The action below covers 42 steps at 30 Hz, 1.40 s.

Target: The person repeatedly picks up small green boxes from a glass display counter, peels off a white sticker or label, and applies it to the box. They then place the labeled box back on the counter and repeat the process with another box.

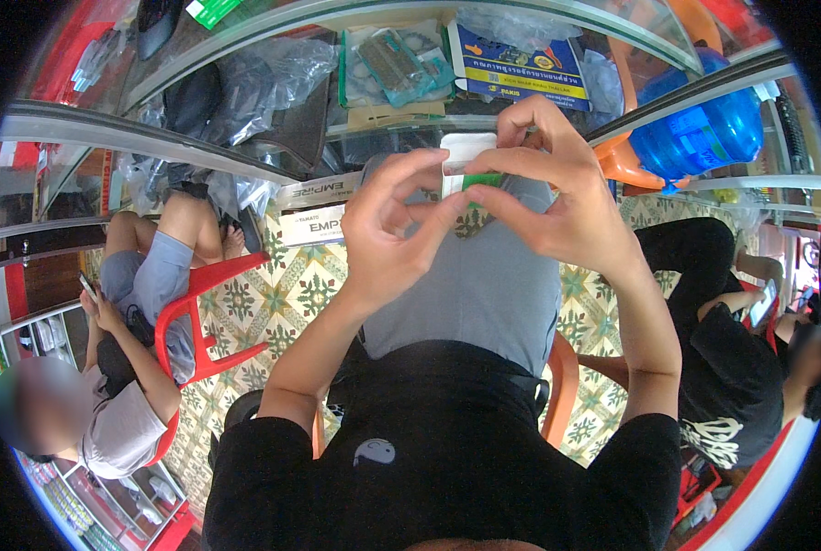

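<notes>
Above my lap, at the front of a glass counter, I hold a small white and green cardboard box [454,184]. A white flap stands up at its far end. My left hand [392,220] pinches the box's left side between thumb and fingers. On the other side, my right hand [562,179] has its thumb at the near green edge and its index finger reaching over the opening; the other fingers curl above. What is inside the box cannot be made out.
Past my hands, the glass counter [383,133] holds plastic-wrapped parts and a blue and yellow package [521,66]. A blue water bottle [700,138] stands at right. White cartons [311,226] lie at left. One person sits on a red chair [213,285] at left, another at right; both hold phones.
</notes>
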### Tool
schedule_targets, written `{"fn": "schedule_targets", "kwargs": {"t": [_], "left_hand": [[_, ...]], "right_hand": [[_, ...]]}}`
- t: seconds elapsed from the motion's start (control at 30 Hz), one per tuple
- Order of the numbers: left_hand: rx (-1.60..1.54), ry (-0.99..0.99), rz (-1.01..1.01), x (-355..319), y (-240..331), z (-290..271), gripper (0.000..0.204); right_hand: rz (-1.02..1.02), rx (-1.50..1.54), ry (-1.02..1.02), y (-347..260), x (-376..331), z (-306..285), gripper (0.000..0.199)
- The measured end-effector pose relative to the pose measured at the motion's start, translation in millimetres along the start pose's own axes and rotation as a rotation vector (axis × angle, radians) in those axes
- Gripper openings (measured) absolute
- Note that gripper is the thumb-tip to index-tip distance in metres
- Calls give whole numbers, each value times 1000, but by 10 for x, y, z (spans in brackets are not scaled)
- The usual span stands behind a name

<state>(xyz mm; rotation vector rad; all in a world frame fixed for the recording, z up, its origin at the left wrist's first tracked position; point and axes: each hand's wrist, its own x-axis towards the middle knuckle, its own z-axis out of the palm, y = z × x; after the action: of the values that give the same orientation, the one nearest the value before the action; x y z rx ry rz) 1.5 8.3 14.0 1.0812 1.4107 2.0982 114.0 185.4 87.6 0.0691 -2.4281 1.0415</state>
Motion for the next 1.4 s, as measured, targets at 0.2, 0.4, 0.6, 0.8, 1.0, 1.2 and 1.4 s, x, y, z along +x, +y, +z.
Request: {"fn": "schedule_targets", "kwargs": {"t": [0.2, 0.4, 0.6, 0.8, 1.0, 1.2, 1.4], "left_hand": [[-6, 7, 2, -27, 0, -9, 42], [99, 6, 54, 1, 58, -9, 34], [68, -18, 19, 17, 83, -73, 31], [47, 11, 42, 28, 83, -7, 27], [92, -2, 0, -11, 33, 5, 25], [149, -38, 21, 17, 108, 12, 25], [176, -106, 61, 41, 125, 7, 24]], "right_hand": [[65, 67, -69, 1, -50, -31, 30], [17, 105, -10, 19, -104, -45, 31], [79, 85, 71, -48, -132, -76, 32], [32, 115, 126, 31, -171, 91, 25], [10, 83, 37, 101, -216, 58, 19], [134, 248, 168, 3, -202, -33, 19], [324, 469, 122, 27, -234, 61, 18]]}}
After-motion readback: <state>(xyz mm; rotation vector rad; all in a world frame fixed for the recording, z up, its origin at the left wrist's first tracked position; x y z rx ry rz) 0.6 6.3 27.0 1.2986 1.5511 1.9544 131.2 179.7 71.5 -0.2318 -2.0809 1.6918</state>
